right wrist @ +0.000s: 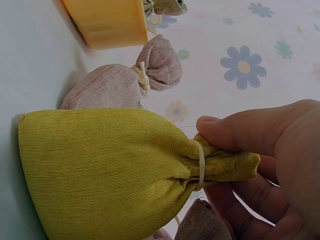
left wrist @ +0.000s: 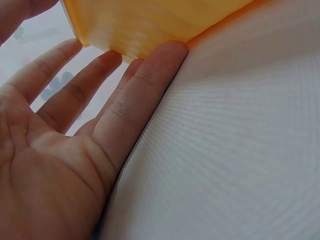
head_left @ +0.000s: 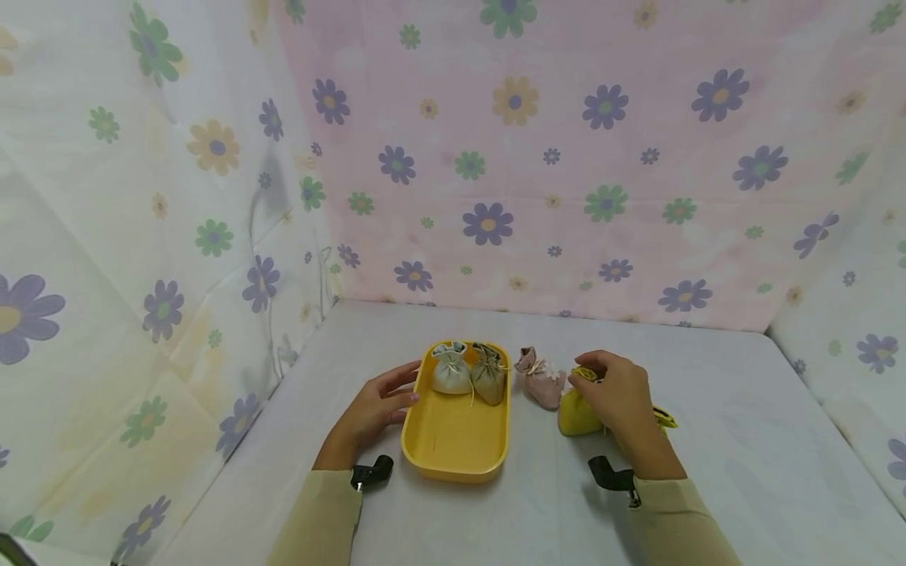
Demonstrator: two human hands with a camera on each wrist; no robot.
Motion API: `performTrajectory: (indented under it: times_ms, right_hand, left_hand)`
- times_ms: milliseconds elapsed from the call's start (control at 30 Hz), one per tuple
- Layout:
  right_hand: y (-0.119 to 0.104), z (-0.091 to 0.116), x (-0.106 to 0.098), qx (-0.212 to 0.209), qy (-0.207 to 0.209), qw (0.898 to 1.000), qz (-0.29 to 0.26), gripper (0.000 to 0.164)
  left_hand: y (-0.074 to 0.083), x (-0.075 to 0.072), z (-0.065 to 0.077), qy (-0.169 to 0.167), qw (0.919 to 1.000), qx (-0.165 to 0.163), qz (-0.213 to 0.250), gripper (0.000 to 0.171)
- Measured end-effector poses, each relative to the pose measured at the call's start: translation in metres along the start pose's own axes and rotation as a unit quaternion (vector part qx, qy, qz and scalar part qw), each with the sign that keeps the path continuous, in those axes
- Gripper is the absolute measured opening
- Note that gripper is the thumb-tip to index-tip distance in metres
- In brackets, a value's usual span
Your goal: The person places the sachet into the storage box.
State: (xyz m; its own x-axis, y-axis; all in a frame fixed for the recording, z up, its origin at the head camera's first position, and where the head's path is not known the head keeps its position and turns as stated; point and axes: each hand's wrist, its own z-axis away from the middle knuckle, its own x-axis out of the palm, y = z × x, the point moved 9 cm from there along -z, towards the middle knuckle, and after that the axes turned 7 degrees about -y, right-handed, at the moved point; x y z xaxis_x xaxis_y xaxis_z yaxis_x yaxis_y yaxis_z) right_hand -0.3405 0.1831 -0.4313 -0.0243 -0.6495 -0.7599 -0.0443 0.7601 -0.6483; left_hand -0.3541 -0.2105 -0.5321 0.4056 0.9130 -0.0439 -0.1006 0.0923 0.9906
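Observation:
My right hand [head_left: 617, 397] pinches the gathered neck of a mustard-yellow drawstring pouch [head_left: 579, 415]. In the right wrist view, thumb and fingers hold its cloth top just above the pale cord, and its full body [right wrist: 100, 170] hangs close to the table. On the left side of a yellow tray [head_left: 456, 448], my left hand [head_left: 375, 409] rests with fairly straight fingers. Their tips touch the tray's outer wall [left wrist: 150, 25] in the left wrist view. Inside the tray's far end sit a pale grey-white pouch [head_left: 451, 373] and an olive-brown pouch [head_left: 489, 379].
A dusty-pink pouch [head_left: 543, 387] lies between the tray and the yellow pouch. Another yellow pouch [head_left: 664, 418] is partly hidden behind my right wrist. A white cloth covers the table [head_left: 538, 511], and flower-patterned curtains [head_left: 552, 181] stand at the back and sides.

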Motion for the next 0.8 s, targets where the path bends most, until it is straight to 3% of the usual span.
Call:
performTrajectory:
  times_ms: [800]
  right_hand:
    - [-0.009, 0.007, -0.014, -0.02, 0.019, 1.0, 0.005, 0.034]
  left_hand:
    - [0.001, 0.0, 0.0, 0.0, 1.0, 0.0, 0.007, 0.062]
